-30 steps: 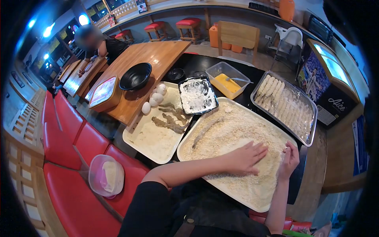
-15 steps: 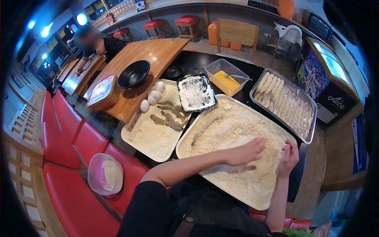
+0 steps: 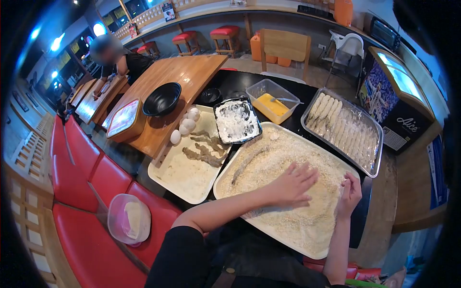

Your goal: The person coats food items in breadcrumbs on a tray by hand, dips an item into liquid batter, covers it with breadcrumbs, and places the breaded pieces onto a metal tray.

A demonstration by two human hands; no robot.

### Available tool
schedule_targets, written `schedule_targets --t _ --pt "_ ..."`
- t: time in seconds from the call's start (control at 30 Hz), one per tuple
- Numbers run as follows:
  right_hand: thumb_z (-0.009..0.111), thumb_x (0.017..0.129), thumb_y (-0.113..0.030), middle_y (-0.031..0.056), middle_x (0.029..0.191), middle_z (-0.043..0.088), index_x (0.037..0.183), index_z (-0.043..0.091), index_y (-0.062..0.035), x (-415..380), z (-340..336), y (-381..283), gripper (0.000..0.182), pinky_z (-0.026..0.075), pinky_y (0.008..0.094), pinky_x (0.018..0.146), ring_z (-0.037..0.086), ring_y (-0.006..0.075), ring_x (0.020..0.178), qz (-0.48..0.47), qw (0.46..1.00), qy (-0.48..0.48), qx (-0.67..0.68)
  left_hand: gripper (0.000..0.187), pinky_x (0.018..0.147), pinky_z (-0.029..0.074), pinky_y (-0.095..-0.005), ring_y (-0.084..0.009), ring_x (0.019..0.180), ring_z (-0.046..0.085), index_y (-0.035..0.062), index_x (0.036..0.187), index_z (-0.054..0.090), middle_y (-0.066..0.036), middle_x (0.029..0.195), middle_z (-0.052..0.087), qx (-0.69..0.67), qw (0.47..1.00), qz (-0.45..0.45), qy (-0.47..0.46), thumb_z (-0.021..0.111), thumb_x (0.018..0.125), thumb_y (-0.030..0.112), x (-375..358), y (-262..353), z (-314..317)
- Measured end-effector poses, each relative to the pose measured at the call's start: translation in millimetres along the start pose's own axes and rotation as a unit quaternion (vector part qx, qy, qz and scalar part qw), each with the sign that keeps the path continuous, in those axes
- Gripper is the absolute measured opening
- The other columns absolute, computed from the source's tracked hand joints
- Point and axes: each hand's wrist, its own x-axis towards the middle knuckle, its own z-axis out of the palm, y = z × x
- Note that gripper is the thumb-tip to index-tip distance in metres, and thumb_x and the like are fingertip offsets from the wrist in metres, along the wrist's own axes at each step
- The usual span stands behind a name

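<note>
Left hand [image 3: 292, 184]: open, flat on crumbs in the crumb tray [image 3: 225, 174]
Right hand [image 3: 349, 191]: fingers curled, on crumbs; grip unclear

Under both hands the white tray [image 3: 225, 176] is covered in pale beige crumbs [image 3: 307, 211]. Beyond the left hand [image 3: 288, 185] lie a grey-brown strip [image 3: 247, 163] in the crumbs, a black tray [image 3: 218, 126] dusted with white flour, and a clear tub [image 3: 253, 91] of yellow-orange liquid. Beyond the right hand [image 3: 349, 189] a silver foil tray [image 3: 372, 165] holds pale crumbed sticks in rows. The surface [image 3: 240, 79] is black; the seat cushions [image 3: 86, 225] are red.
</note>
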Motion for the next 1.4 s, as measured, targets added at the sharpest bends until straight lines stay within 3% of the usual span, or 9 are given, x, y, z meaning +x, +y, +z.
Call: schedule_targets --t 0.17,0.4,0.6,0.7,0.8,0.9,1.0,1.1,1.4 --pt "0.052 0.098 -0.009 0.0074 0.1 0.062 0.11 0.064 0.003 0.7 -0.4 -0.1 0.021 0.048 0.0249 0.074 0.058 0.0125 0.086 -0.006 1.0 -0.006 -0.007 0.08 0.115 0.011 -0.0625 -0.0396 0.147 0.015 0.0002 0.151 0.021 -0.02 0.158 0.02 0.034 0.998 -0.027 -0.037 0.042 0.096 0.054 0.0 -8.3 -9.1" --pt "0.052 0.098 -0.008 0.0073 0.099 0.063 0.11 0.065 0.0024 0.1 -0.1 -0.1 0.021 0.048 0.0249 0.074 0.058 0.0127 0.085 -0.008 1.0 0.002 -0.003 0.081 0.116 0.011 -0.0591 -0.0395 0.148 0.013 -0.0013 0.151 0.02 -0.021 0.159 0.016 -0.074 0.994 0.068 -0.04 0.038 0.097 0.056 -2.2 27.1 18.5" --pt "0.052 0.098 -0.008 0.007 0.099 0.063 0.11 0.065 0.0023 0.2 0.1 0.2 0.021 0.049 0.0253 0.073 0.058 0.0127 0.085 -0.007 1.0 0.005 -0.008 0.077 0.117 0.011 -0.0568 -0.0377 0.147 0.017 -0.0025 0.149 0.026 -0.021 0.157 0.022 0.002 1.0 -0.011 0.013 0.044 0.096 0.05 -5.2 1.2 2.4" --pt "0.052 0.098 -0.008 0.007 0.099 0.063 0.109 0.065 0.0023 0.4 0.3 0.0 0.02 0.05 0.0256 0.073 0.058 0.0129 0.085 -0.004 1.0 0.007 -0.01 0.073 0.116 0.014 -0.0575 -0.0379 0.145 0.022 0.0045 0.148 0.032 -0.02 0.151 0.032 0.002 0.995 -0.019 0.1 0.054 0.093 0.048 -5.2 -9.3 -1.5" --pt "0.052 0.098 -0.008 0.0071 0.099 0.063 0.109 0.065 0.0024 0.5 -0.5 -1.3 0.02 0.05 0.0258 0.074 0.058 0.0132 0.086 -0.006 1.0 0.005 -0.018 0.055 0.112 0.029 -0.0515 -0.0343 0.137 0.037 0.0098 0.136 0.048 -0.017 0.137 0.047 -0.114 0.979 -0.017 0.168 0.066 0.088 0.032 -6.9 -9.7 -33.9" --pt "0.052 0.098 -0.009 0.0072 0.099 0.063 0.109 0.065 0.0025 0.4 0.0 -2.2 0.021 0.05 0.0258 0.074 0.058 0.0136 0.086 -0.005 1.0 0.006 -0.018 0.032 0.092 0.049 -0.0387 -0.0245 0.113 0.058 0.0082 0.114 0.062 -0.012 0.116 0.059 -0.234 0.939 -0.116 0.225 0.072 0.083 0.01 -15.8 -6.7 -39.2" --pt "0.052 0.098 -0.01 0.0074 0.099 0.063 0.11 0.065 0.0024 0.9 0.9 -1.4 0.021 0.05 0.0257 0.074 0.058 0.0139 0.086 -0.006 1.0 0.005 -0.018 0.017 0.07 0.053 -0.0288 -0.0182 0.087 0.066 0.0049 0.097 0.067 -0.008 0.097 0.066 -0.285 0.904 -0.165 0.271 0.072 0.081 0.003 -19.6 -11.0 -28.8" --pt "0.053 0.098 -0.01 0.0076 0.099 0.063 0.109 0.065 0.0023 0.7 0.9 -2.6 0.021 0.05 0.0258 0.075 0.059 0.0142 0.086 -0.004 1.0 0.003 -0.014 0.01 0.061 0.053 -0.0278 -0.0175 0.072 0.067 0.0047 0.09 0.07 -0.008 0.084 0.067 -0.27 0.894 -0.163 0.319 0.074 0.081 0.005 -20.9 -13.4 -25.8" --pt "0.05 0.098 -0.005 0.0071 0.101 0.063 0.113 0.064 0.0025 -0.5 -0.1 -1.3 0.022 0.047 0.0249 0.076 0.057 0.0115 0.086 0.01 1.0 0.003 -0.018 0.01 0.06 0.054 -0.0283 -0.0184 0.071 0.067 0.0048 0.092 0.074 -0.009 0.082 0.069 -0.274 0.893 -0.159 0.319 0.075 0.082 0.008 -25.2 -15.7 -27.2"
